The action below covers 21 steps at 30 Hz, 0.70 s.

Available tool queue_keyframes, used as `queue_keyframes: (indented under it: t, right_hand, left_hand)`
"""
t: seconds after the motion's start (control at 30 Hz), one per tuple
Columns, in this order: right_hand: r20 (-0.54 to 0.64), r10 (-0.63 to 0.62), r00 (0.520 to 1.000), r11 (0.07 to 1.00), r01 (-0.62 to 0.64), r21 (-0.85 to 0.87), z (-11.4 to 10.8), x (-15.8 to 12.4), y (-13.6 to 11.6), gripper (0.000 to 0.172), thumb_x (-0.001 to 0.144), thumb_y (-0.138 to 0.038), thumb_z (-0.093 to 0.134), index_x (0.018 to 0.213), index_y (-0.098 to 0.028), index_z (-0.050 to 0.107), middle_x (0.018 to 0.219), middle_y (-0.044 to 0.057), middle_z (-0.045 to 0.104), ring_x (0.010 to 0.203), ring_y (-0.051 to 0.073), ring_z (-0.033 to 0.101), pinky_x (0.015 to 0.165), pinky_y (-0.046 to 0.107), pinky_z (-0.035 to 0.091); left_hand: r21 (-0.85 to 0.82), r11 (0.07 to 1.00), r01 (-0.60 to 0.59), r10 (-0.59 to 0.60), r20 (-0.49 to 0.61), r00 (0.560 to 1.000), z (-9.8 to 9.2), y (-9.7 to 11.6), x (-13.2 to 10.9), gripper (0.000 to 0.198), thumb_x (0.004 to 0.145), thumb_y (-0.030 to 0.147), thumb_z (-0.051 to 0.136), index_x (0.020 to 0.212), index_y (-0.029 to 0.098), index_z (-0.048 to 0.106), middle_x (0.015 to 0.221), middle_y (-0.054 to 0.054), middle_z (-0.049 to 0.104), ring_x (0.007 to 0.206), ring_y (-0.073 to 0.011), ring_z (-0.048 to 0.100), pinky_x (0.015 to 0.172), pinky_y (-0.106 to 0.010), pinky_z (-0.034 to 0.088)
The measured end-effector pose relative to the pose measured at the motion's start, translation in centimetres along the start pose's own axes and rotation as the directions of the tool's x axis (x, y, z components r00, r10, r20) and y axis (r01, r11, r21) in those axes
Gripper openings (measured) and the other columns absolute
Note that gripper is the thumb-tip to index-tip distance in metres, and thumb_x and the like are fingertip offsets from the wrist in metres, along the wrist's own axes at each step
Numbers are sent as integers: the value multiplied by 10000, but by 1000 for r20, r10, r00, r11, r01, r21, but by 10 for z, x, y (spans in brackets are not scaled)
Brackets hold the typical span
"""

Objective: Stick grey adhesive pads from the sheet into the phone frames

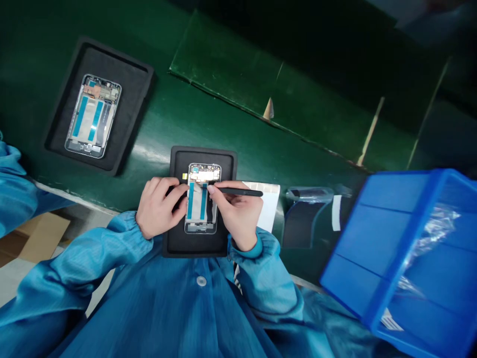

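Note:
An opened phone frame [201, 199] with two blue strips lies in a black foam tray [179, 238] at the near edge of the green bench. My left hand [158, 206] rests on the tray's left side, fingers curled against the phone's left edge. My right hand [238, 211] pinches a thin black stylus-like tool [242, 192], its tip over the phone's upper middle. A small yellow tab [185, 176] sits beside the phone's top left corner.
A second phone frame [93, 115] lies in another black tray [126, 119] at the far left. A white card [271, 206] and a clear bag with a dark part [305, 214] lie right of me. A blue plastic bin [376, 238] holds clear bags. A co-worker's blue sleeve [15, 194] is at left.

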State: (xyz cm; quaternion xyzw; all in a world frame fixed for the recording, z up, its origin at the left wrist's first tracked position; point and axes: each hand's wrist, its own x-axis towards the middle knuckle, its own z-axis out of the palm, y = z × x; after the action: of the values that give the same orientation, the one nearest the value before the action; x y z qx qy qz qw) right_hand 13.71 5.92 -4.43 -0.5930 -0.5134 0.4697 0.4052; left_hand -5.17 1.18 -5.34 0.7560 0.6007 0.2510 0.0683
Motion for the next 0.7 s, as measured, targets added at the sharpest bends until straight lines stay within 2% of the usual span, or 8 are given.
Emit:
queue_keyframes:
  t: [0.7]
  right_hand:
    - [0, 17, 1000, 1000, -17, -10, 0, 0, -1, 122, 760, -277, 836, 827, -213, 756, 790, 12, 783, 687, 177, 761, 643, 274, 653]
  left_hand:
    - [6, 1000, -14, 14, -7, 1000, 1, -1, 0, 221, 883, 255, 644, 1075, 169, 711, 1010, -109, 661, 864, -238, 541, 740, -378, 440]
